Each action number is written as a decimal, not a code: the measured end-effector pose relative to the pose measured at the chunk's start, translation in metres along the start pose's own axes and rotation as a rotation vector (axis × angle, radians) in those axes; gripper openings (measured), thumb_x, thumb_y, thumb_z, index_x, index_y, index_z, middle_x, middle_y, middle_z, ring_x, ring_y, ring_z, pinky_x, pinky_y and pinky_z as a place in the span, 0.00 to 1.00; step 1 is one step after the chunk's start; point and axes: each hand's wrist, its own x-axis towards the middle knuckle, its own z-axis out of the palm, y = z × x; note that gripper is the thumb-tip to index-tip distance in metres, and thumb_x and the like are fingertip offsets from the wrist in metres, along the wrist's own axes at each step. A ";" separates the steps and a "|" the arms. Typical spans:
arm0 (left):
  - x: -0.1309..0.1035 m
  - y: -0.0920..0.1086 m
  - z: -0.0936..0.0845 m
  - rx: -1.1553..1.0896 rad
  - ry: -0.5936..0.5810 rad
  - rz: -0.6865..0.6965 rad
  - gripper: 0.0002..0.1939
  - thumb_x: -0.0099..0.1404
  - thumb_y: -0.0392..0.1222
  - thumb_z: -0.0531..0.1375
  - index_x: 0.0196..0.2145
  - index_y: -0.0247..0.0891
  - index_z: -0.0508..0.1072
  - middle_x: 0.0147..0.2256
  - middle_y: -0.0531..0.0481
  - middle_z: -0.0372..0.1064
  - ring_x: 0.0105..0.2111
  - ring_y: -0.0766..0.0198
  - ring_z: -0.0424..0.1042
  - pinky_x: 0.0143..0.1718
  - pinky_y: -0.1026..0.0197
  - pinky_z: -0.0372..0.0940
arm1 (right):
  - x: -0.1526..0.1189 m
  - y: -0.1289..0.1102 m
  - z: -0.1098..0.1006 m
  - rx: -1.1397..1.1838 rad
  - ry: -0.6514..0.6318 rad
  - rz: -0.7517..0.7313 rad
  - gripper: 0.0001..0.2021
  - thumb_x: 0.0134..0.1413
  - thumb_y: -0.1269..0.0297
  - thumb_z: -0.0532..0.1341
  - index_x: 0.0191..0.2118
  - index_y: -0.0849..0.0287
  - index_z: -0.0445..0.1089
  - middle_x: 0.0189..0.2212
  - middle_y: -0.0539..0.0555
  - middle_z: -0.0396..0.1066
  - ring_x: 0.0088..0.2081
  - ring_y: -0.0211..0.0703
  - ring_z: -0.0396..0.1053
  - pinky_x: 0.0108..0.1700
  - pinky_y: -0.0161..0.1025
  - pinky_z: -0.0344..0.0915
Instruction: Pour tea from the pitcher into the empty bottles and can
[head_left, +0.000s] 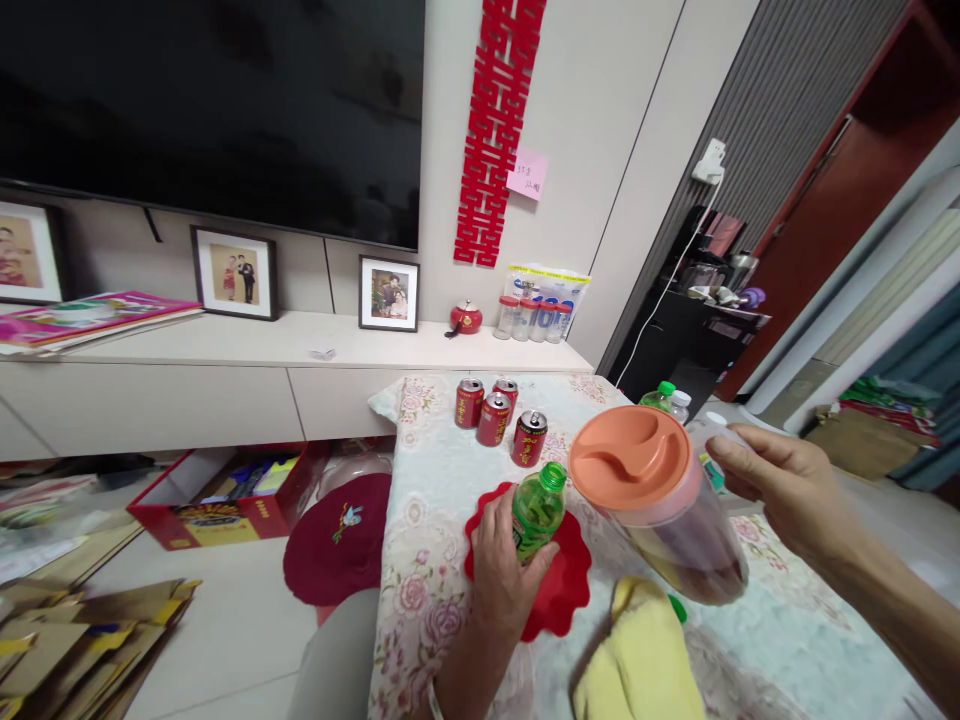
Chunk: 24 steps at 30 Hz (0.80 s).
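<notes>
My left hand is wrapped round a green plastic bottle with no cap on its neck. The bottle stands over a red scalloped plate; whether its base touches the plate is hidden. My right hand grips the handle of a clear pitcher, which is tilted toward the bottle. Brown liquid lies in the pitcher, and an orange lid covers its top. No stream of liquid is visible. A yellow cloth lies below the pitcher, with a green cap partly showing beside it.
Several red drink cans stand on the floral tablecloth beyond the plate. Behind the pitcher are a green-capped bottle and a white-capped bottle. A maroon-covered stool stands left of the table. A white cabinet runs behind.
</notes>
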 end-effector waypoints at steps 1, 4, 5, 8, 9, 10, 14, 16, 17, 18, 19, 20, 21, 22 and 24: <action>0.000 0.000 0.000 -0.002 0.002 0.002 0.36 0.63 0.38 0.67 0.65 0.37 0.60 0.59 0.33 0.69 0.60 0.42 0.70 0.59 0.37 0.69 | 0.000 -0.001 0.000 -0.001 -0.008 0.008 0.27 0.48 0.34 0.69 0.25 0.56 0.69 0.23 0.45 0.55 0.26 0.39 0.53 0.28 0.37 0.51; 0.001 -0.002 0.001 -0.016 0.004 -0.001 0.37 0.62 0.37 0.68 0.65 0.37 0.60 0.59 0.33 0.69 0.59 0.42 0.71 0.59 0.38 0.69 | 0.001 -0.008 0.000 -0.009 -0.011 0.026 0.28 0.46 0.34 0.69 0.23 0.56 0.67 0.23 0.46 0.55 0.27 0.39 0.53 0.29 0.37 0.50; 0.002 -0.002 0.001 -0.023 0.004 -0.006 0.37 0.61 0.37 0.68 0.65 0.37 0.60 0.59 0.34 0.70 0.59 0.42 0.71 0.59 0.38 0.69 | 0.001 -0.011 0.000 -0.016 -0.012 0.028 0.29 0.46 0.33 0.70 0.22 0.56 0.66 0.22 0.46 0.56 0.27 0.39 0.53 0.29 0.37 0.50; 0.002 -0.003 0.002 -0.037 0.013 -0.004 0.38 0.60 0.35 0.68 0.65 0.39 0.61 0.58 0.36 0.71 0.59 0.43 0.72 0.59 0.38 0.70 | 0.001 -0.021 0.002 -0.035 -0.010 0.031 0.30 0.43 0.31 0.69 0.22 0.57 0.68 0.23 0.47 0.57 0.28 0.40 0.54 0.29 0.37 0.51; 0.003 -0.004 0.002 -0.036 0.016 0.004 0.38 0.60 0.35 0.68 0.65 0.39 0.60 0.58 0.36 0.71 0.59 0.43 0.72 0.59 0.39 0.70 | 0.001 -0.026 0.003 -0.046 -0.009 0.031 0.30 0.42 0.31 0.69 0.22 0.58 0.69 0.23 0.47 0.58 0.28 0.40 0.54 0.29 0.37 0.51; 0.003 -0.004 0.002 -0.033 0.017 0.013 0.38 0.60 0.35 0.68 0.65 0.39 0.60 0.58 0.36 0.71 0.59 0.43 0.72 0.59 0.39 0.71 | 0.001 -0.030 0.003 -0.062 -0.005 0.027 0.31 0.41 0.30 0.69 0.23 0.58 0.70 0.23 0.48 0.57 0.27 0.40 0.54 0.29 0.37 0.50; 0.002 -0.005 0.002 -0.034 0.004 0.021 0.37 0.61 0.36 0.68 0.66 0.38 0.60 0.58 0.36 0.71 0.59 0.44 0.72 0.59 0.40 0.71 | 0.001 -0.046 0.007 -0.123 0.007 -0.012 0.32 0.40 0.28 0.67 0.19 0.57 0.67 0.21 0.47 0.54 0.26 0.39 0.51 0.27 0.37 0.48; 0.002 -0.005 0.002 -0.023 0.004 0.016 0.36 0.62 0.36 0.67 0.65 0.39 0.60 0.58 0.36 0.71 0.59 0.43 0.71 0.59 0.38 0.70 | 0.001 -0.051 0.008 -0.129 0.009 -0.034 0.31 0.40 0.29 0.67 0.19 0.57 0.65 0.20 0.47 0.54 0.25 0.39 0.51 0.26 0.36 0.48; 0.002 -0.006 0.003 -0.016 0.007 0.013 0.36 0.62 0.37 0.67 0.65 0.39 0.60 0.58 0.36 0.71 0.60 0.43 0.71 0.59 0.38 0.70 | 0.001 -0.052 0.008 -0.132 0.010 -0.042 0.31 0.40 0.30 0.67 0.18 0.56 0.65 0.20 0.47 0.54 0.25 0.39 0.51 0.26 0.36 0.49; 0.002 -0.006 0.003 -0.014 0.010 0.013 0.36 0.62 0.37 0.67 0.65 0.38 0.60 0.58 0.35 0.71 0.60 0.42 0.71 0.59 0.37 0.70 | 0.002 -0.053 0.008 -0.134 0.009 -0.049 0.31 0.40 0.30 0.68 0.18 0.56 0.64 0.20 0.47 0.54 0.25 0.39 0.52 0.26 0.36 0.50; 0.002 -0.006 0.003 -0.015 0.011 0.012 0.36 0.62 0.37 0.67 0.65 0.38 0.60 0.58 0.35 0.71 0.60 0.43 0.71 0.59 0.38 0.70 | 0.002 -0.054 0.008 -0.138 0.007 -0.056 0.30 0.40 0.31 0.68 0.18 0.56 0.64 0.20 0.47 0.54 0.25 0.39 0.52 0.26 0.36 0.52; 0.002 -0.005 0.003 -0.021 0.012 0.014 0.36 0.62 0.37 0.67 0.65 0.38 0.60 0.58 0.36 0.71 0.59 0.43 0.71 0.59 0.38 0.70 | 0.003 -0.055 0.008 -0.145 0.007 -0.063 0.30 0.40 0.31 0.68 0.18 0.56 0.64 0.20 0.47 0.54 0.25 0.39 0.53 0.27 0.36 0.53; 0.002 -0.005 0.002 -0.029 0.011 0.016 0.35 0.62 0.37 0.67 0.65 0.38 0.61 0.58 0.36 0.71 0.59 0.43 0.71 0.59 0.39 0.70 | 0.003 -0.055 0.007 -0.155 0.003 -0.066 0.31 0.40 0.31 0.68 0.18 0.56 0.63 0.20 0.47 0.54 0.25 0.40 0.53 0.27 0.37 0.55; 0.002 -0.004 0.002 -0.034 0.013 0.016 0.35 0.63 0.38 0.67 0.64 0.38 0.61 0.58 0.35 0.71 0.59 0.43 0.71 0.59 0.39 0.70 | 0.004 -0.055 0.007 -0.169 -0.002 -0.068 0.31 0.40 0.30 0.67 0.18 0.56 0.65 0.20 0.47 0.55 0.25 0.40 0.55 0.27 0.37 0.55; 0.002 -0.002 0.001 -0.039 0.016 0.011 0.34 0.63 0.38 0.66 0.64 0.38 0.62 0.58 0.35 0.70 0.59 0.44 0.71 0.59 0.39 0.70 | 0.006 -0.054 0.005 -0.202 -0.014 -0.071 0.31 0.40 0.29 0.66 0.20 0.56 0.68 0.21 0.49 0.59 0.26 0.42 0.58 0.27 0.37 0.57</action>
